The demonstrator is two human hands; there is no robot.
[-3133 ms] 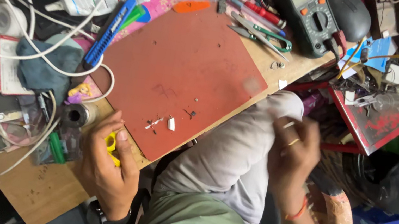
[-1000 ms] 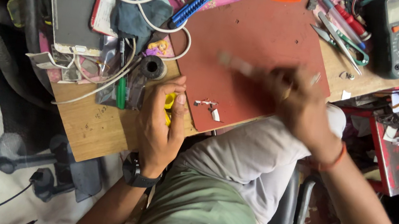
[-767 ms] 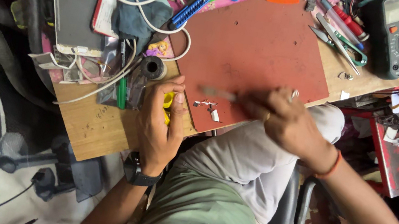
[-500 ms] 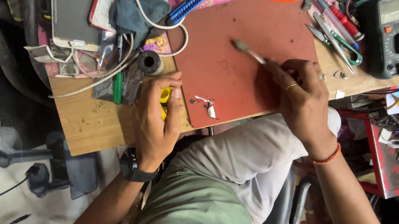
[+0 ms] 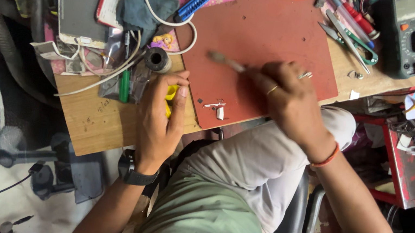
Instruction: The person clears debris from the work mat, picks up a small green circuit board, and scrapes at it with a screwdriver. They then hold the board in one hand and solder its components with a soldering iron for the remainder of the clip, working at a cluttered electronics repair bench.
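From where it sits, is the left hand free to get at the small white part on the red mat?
Probably yes. The left hand rests beside the mat, holding something yellow; the white part lies just past its fingertips, nothing between them.

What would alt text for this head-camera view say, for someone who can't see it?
Seen from above, a seated person's right hand holds a small brush over a red mat on a cluttered wooden bench. The left hand grips a yellow object at the mat's edge, near tiny white parts, cables, tools and a multimeter.
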